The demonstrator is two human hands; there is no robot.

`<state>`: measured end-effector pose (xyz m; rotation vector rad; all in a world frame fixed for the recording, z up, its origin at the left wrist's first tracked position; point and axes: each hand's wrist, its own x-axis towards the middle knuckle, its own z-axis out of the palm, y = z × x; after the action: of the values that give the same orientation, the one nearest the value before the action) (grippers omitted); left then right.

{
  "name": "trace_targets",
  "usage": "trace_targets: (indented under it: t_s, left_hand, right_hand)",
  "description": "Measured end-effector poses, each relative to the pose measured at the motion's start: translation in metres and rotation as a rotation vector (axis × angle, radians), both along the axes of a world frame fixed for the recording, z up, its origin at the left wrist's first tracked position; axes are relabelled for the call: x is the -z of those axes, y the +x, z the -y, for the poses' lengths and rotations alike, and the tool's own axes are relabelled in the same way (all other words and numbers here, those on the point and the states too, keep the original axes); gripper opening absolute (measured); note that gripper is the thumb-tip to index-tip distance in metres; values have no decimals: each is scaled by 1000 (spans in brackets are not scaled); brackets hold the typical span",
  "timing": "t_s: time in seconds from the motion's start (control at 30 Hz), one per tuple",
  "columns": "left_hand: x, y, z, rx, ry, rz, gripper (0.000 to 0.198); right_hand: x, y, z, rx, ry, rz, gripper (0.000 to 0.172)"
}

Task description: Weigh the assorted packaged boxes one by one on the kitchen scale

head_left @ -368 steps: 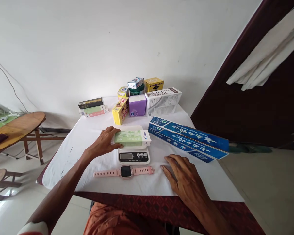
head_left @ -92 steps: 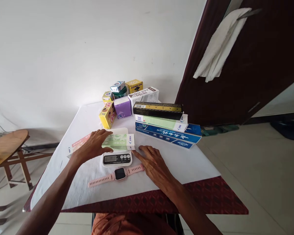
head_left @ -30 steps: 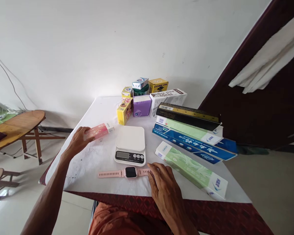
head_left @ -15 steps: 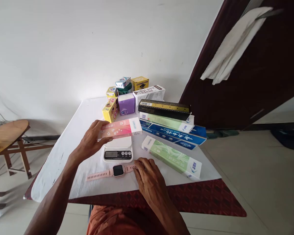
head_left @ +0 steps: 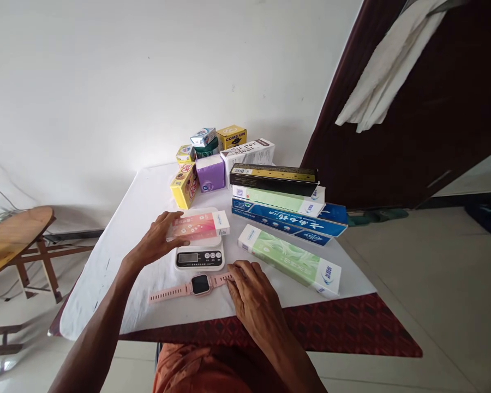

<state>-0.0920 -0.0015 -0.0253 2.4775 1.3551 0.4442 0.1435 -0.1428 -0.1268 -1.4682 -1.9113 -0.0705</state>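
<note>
My left hand (head_left: 160, 238) grips the left end of a pink and white toothpaste-style box (head_left: 200, 224), thumb in front and fingers behind. This box lies across the platform of a small white digital scale (head_left: 199, 261); whether its whole underside touches cannot be made out. In front of the scale a pink smartwatch (head_left: 200, 284) is stretched out flat, its dark screen facing up. The fingertips of my right hand (head_left: 254, 292) are closed on the right end of its strap. Just right of that hand lies a green and white box (head_left: 288, 261).
Behind on the white-covered table (head_left: 135, 218) stand a yellow box (head_left: 184, 185), a purple tissue pack (head_left: 211, 174) and a white "Super Meal" box (head_left: 247, 155). Right of them, a black box (head_left: 274, 179) lies stacked over green and blue boxes (head_left: 286, 221). A wooden stool (head_left: 20, 234) stands left.
My left hand has brought the pink box down and toward me, over the scale's platform. My right hand stays at the watch strap. The camera view has shifted slightly.
</note>
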Motion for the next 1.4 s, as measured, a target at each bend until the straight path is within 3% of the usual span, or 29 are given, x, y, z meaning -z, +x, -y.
trace_targets:
  t_s: [0.1, 0.4, 0.6, 0.73, 0.97, 1.2, 1.4]
  left_hand:
    - [1, -3, 1, -29, 47, 14, 72]
    - [2, 13, 1, 31, 129, -42, 68]
    - [9, 24, -7, 111, 146, -94, 43]
    - [1, 34, -6, 169, 182, -49, 41]
    - [-20, 100, 17, 446, 187, 26, 47]
    - [-5, 169, 27, 669, 68, -34, 50]
    - [0, 187, 19, 705, 41, -47, 60]
  right_hand:
    - [0, 0, 0, -1, 3, 3, 23]
    - [-3, -1, -1, 7, 1, 17, 17]
    - [-4, -1, -1, 22, -6, 12, 14]
    - [-4, -2, -1, 37, -20, 0, 11]
    - [-3, -3, -1, 51, -15, 5, 13]
    - [5, -3, -3, 83, 73, 28, 25]
    - [6, -3, -1, 62, 3, 7, 31]
